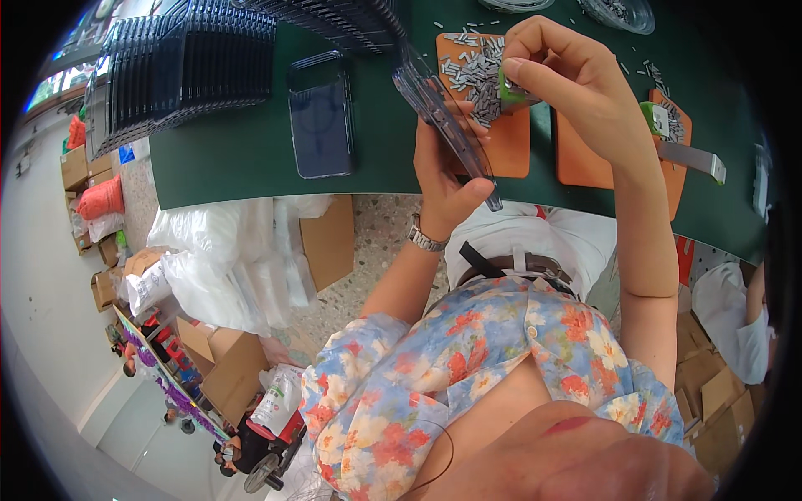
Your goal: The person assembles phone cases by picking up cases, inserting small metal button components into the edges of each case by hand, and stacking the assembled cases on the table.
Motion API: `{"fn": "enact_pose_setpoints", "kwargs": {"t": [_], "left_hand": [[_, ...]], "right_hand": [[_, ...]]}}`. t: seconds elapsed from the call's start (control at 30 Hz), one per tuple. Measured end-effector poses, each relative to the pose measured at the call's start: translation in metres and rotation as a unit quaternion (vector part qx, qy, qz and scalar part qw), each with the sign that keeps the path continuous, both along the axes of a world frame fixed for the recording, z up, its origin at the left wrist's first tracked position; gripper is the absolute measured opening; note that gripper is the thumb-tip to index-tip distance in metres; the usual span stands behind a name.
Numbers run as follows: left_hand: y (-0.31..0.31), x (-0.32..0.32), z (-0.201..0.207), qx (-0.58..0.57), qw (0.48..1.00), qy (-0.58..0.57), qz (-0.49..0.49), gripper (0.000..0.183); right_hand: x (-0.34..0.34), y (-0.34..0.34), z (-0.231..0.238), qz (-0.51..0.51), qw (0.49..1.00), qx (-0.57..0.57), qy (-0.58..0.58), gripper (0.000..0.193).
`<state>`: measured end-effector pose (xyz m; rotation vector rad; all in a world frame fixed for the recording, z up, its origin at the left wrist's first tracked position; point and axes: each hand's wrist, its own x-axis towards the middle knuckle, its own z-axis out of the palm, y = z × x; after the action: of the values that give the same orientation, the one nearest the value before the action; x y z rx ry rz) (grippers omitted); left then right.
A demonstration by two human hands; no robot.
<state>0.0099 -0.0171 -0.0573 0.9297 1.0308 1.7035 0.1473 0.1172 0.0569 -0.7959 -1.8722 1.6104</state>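
My left hand (447,171) grips a dark translucent phone case (447,121), held tilted above the table's near edge. My right hand (568,79) pinches a small green-banded metal tool (506,90) at the edge of a pile of small grey metal pins (474,71). These pins lie on an orange board (510,150), and the case stands just left of them. The tool's working end is partly hidden by my fingers. Another dark phone case (322,125) lies flat on the green table (225,159), left of my left hand.
Long rows of nested cases (184,63) stand at the far left. A second orange board (581,154) sits right, near more pins (672,121) and a bent metal strip with a green band (697,159). Clear bowls (618,15) stand at the back. Plastic bags (213,275) fill the floor left.
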Motion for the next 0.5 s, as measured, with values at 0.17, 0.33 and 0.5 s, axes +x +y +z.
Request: {"fn": "enact_pose_setpoints", "kwargs": {"t": [0.17,0.33,0.5], "left_hand": [[-0.003,-0.003,0.016,-0.017,0.999,0.024,-0.02,0.107],[-0.005,-0.006,0.048,-0.042,0.998,-0.037,-0.043,0.104],[0.003,-0.018,0.058,-0.111,0.99,0.016,-0.087,0.098]], "right_hand": [[-0.001,0.002,-0.002,0.017,0.999,-0.017,0.038,0.01],[0.001,0.003,-0.003,0.03,0.999,-0.006,0.04,0.006],[0.006,-0.007,0.001,-0.116,0.983,0.108,0.092,0.009]]}}
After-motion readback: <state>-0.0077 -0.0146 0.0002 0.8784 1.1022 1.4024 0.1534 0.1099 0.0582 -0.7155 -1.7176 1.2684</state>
